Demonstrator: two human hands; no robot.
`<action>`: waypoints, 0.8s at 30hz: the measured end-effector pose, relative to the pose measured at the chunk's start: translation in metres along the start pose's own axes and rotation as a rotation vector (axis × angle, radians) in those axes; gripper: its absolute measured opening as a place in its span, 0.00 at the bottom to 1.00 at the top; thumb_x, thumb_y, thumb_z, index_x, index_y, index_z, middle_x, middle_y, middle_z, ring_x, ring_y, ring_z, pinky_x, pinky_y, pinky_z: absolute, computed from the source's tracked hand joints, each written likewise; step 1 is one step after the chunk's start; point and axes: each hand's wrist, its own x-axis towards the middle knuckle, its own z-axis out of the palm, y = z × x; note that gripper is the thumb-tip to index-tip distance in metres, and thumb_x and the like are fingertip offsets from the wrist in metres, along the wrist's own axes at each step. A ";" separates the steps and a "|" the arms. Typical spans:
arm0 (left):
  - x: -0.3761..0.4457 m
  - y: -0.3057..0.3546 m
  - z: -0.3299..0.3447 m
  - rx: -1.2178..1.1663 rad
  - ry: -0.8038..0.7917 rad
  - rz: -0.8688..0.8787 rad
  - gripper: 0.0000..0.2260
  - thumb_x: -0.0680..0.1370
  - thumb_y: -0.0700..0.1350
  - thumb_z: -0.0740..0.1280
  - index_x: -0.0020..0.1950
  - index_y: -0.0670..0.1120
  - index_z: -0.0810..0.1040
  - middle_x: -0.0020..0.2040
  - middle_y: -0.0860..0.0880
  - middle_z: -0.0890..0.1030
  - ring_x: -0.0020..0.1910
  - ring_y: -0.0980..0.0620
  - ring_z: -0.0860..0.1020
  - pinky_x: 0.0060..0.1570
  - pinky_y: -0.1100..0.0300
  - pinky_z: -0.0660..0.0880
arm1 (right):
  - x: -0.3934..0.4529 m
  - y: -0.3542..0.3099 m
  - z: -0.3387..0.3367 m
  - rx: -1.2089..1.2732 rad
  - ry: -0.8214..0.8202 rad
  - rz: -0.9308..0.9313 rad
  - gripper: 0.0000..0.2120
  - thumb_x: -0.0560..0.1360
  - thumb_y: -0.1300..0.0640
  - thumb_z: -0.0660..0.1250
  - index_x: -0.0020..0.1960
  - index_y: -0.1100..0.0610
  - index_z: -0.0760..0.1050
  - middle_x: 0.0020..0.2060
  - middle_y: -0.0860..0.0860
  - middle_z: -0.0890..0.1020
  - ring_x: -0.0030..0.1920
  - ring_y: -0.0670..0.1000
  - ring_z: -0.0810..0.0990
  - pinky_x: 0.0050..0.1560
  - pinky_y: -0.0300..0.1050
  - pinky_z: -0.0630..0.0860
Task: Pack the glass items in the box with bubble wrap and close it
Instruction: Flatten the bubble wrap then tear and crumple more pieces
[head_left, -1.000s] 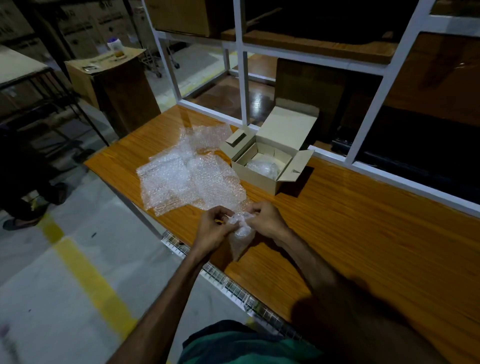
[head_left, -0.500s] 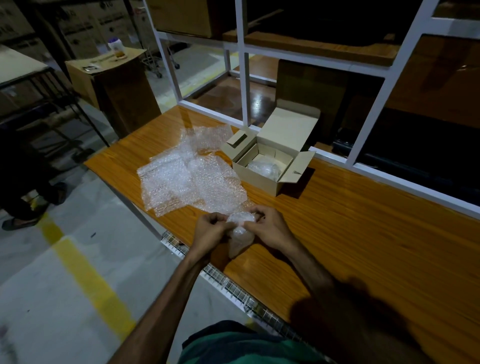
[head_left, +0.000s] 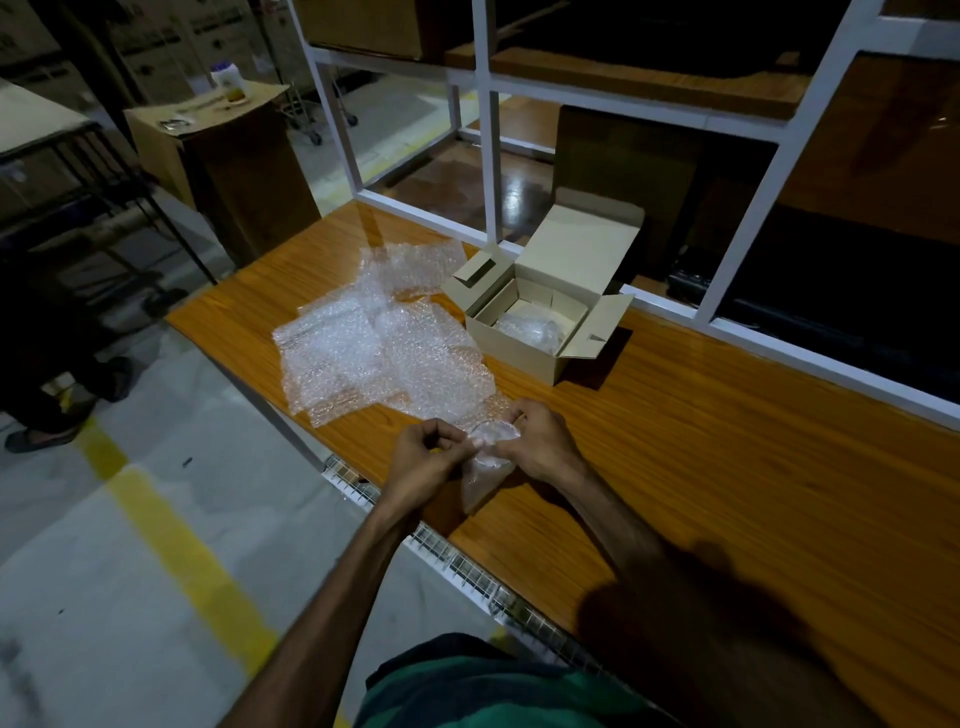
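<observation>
Wooden table (head_left: 727, 441), wrapped glass (head_left: 485, 462) pinched between left hand (head_left: 423, 462), right hand (head_left: 543, 441)

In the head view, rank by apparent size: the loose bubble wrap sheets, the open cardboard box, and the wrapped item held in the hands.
1. Loose bubble wrap sheets, spread widest.
2. Open cardboard box, flaps included.
3. Wrapped item, smallest though nearest the camera.

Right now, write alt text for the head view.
Both hands, left hand and right hand, grip a glass item in bubble wrap at the near edge of a wooden table. Loose bubble wrap sheets lie beyond, left of an open cardboard box holding another wrapped bundle.
</observation>
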 end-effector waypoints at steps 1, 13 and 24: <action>0.003 0.003 0.002 0.024 -0.001 -0.008 0.13 0.74 0.41 0.80 0.49 0.35 0.80 0.36 0.45 0.80 0.34 0.54 0.81 0.36 0.60 0.80 | 0.001 -0.001 0.002 0.006 -0.001 0.000 0.18 0.70 0.52 0.83 0.45 0.46 0.72 0.43 0.44 0.80 0.42 0.48 0.79 0.34 0.42 0.72; 0.018 0.005 0.006 0.101 0.161 -0.147 0.12 0.73 0.32 0.76 0.42 0.43 0.75 0.35 0.46 0.77 0.30 0.53 0.76 0.28 0.61 0.74 | -0.027 0.028 0.004 0.385 -0.034 0.167 0.25 0.74 0.31 0.70 0.64 0.44 0.79 0.56 0.42 0.82 0.57 0.46 0.81 0.54 0.47 0.81; 0.019 0.011 0.016 0.133 0.138 -0.099 0.12 0.70 0.30 0.76 0.39 0.43 0.76 0.37 0.43 0.78 0.36 0.48 0.76 0.38 0.53 0.76 | -0.042 0.026 0.024 0.467 -0.099 0.060 0.11 0.78 0.35 0.68 0.43 0.38 0.72 0.42 0.38 0.74 0.48 0.46 0.74 0.51 0.45 0.71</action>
